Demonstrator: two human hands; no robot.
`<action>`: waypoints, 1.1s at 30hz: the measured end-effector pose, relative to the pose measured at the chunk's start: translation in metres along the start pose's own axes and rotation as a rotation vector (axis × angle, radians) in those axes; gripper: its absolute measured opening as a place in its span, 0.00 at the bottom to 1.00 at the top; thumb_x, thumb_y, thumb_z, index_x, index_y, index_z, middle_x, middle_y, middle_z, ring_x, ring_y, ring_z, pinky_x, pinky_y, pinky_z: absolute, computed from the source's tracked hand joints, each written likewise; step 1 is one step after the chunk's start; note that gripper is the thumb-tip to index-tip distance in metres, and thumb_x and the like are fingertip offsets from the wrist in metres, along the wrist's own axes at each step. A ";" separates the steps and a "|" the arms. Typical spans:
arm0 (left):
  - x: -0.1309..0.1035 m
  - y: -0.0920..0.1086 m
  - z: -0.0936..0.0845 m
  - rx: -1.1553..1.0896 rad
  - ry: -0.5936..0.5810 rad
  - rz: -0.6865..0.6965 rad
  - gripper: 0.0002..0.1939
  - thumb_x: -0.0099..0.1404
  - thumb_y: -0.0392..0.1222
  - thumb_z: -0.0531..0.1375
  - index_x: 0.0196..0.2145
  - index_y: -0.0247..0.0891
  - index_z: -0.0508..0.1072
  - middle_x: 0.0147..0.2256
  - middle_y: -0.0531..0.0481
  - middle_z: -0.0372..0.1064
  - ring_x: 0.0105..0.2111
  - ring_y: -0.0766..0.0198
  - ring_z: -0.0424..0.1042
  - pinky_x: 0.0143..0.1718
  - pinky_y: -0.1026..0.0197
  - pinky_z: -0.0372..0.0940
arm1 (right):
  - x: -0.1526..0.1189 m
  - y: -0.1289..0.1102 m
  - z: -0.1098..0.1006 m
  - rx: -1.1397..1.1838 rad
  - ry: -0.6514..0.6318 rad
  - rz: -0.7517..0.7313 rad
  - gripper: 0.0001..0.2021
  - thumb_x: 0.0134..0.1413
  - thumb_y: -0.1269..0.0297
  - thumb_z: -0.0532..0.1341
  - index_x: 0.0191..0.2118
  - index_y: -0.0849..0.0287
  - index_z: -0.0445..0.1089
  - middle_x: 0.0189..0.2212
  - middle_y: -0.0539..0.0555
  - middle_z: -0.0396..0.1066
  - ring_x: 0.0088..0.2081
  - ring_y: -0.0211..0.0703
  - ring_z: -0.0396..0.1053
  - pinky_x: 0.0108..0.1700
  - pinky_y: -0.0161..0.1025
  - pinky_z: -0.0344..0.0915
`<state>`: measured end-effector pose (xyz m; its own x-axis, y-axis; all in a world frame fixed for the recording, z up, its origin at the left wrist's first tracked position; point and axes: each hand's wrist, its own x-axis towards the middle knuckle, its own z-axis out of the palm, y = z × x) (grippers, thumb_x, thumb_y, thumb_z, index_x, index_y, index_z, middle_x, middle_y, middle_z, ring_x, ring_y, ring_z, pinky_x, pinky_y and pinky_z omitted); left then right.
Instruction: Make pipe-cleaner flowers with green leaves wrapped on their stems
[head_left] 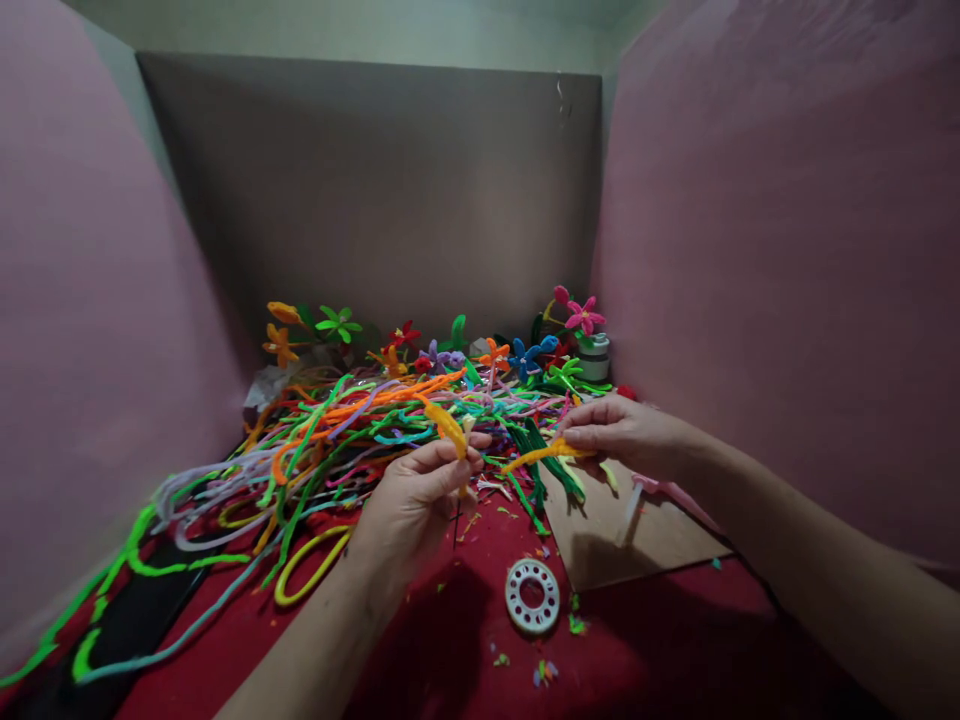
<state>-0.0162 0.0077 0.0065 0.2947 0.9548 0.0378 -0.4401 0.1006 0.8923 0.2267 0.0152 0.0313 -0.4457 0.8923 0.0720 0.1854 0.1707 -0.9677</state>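
In the middle, my left hand [427, 490] is closed on a yellow-orange fuzzy petal piece [445, 424], which stands up from the fingertips beside a small pale yellow tuft [469, 428]. A thin dark stem hangs below these fingers. To the right, my right hand [619, 435] pinches another yellow-orange fuzzy piece [536, 456], whose free end points left toward my left hand. The two hands are apart. Behind them lies a large heap of coloured fuzzy stems [337, 430].
A white round spool [532, 596] lies on the red cloth [450, 620] near small fuzzy scraps. At right are a brown board [637, 540] and a pink-handled tool [660, 487]. Fuzzy flowers [339, 324] and a lidded jar [594, 358] stand behind the heap. Walls rise around.
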 end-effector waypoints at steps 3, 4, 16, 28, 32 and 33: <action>-0.001 0.000 0.000 0.016 -0.065 -0.167 0.11 0.47 0.33 0.67 0.32 0.30 0.77 0.25 0.49 0.71 0.20 0.73 0.64 0.16 0.72 0.58 | 0.003 -0.003 0.016 0.110 -0.053 -0.003 0.09 0.47 0.61 0.62 0.28 0.63 0.72 0.16 0.46 0.62 0.16 0.30 0.57 0.17 0.29 0.55; -0.002 0.000 0.000 0.020 -0.092 -0.209 0.13 0.47 0.34 0.67 0.33 0.30 0.76 0.22 0.50 0.69 0.17 0.74 0.62 0.15 0.72 0.56 | 0.005 -0.005 0.019 0.125 -0.063 0.000 0.08 0.47 0.62 0.62 0.28 0.63 0.72 0.16 0.46 0.63 0.15 0.29 0.57 0.16 0.29 0.54; -0.002 -0.006 -0.002 0.093 -0.184 -0.281 0.07 0.48 0.36 0.66 0.25 0.29 0.74 0.21 0.47 0.71 0.14 0.73 0.64 0.12 0.72 0.59 | 0.013 0.013 0.026 0.330 0.003 -0.015 0.07 0.46 0.64 0.63 0.30 0.63 0.71 0.18 0.47 0.64 0.17 0.30 0.60 0.20 0.30 0.59; 0.002 -0.006 -0.005 0.080 -0.108 -0.211 0.08 0.48 0.36 0.67 0.25 0.30 0.72 0.22 0.49 0.70 0.15 0.73 0.64 0.12 0.72 0.57 | -0.089 0.072 -0.036 -1.293 0.635 0.216 0.19 0.53 0.53 0.53 0.43 0.62 0.69 0.35 0.63 0.70 0.38 0.57 0.67 0.37 0.46 0.62; 0.002 -0.007 -0.005 0.067 -0.113 -0.206 0.07 0.48 0.36 0.67 0.25 0.30 0.73 0.22 0.49 0.70 0.15 0.74 0.63 0.12 0.72 0.57 | -0.101 0.101 -0.030 -1.357 0.603 0.311 0.21 0.53 0.56 0.53 0.52 0.61 0.62 0.34 0.60 0.69 0.36 0.52 0.68 0.33 0.41 0.62; 0.003 -0.007 -0.005 0.067 -0.113 -0.206 0.07 0.48 0.36 0.67 0.25 0.30 0.73 0.22 0.49 0.70 0.15 0.73 0.63 0.12 0.72 0.57 | -0.099 0.105 -0.028 -1.367 0.620 0.328 0.20 0.54 0.59 0.52 0.51 0.62 0.62 0.35 0.61 0.68 0.37 0.52 0.68 0.33 0.41 0.62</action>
<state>-0.0166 0.0110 -0.0024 0.4668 0.8785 -0.1012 -0.3047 0.2672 0.9142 0.3145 -0.0435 -0.0706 0.1335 0.9352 0.3281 0.9910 -0.1305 -0.0311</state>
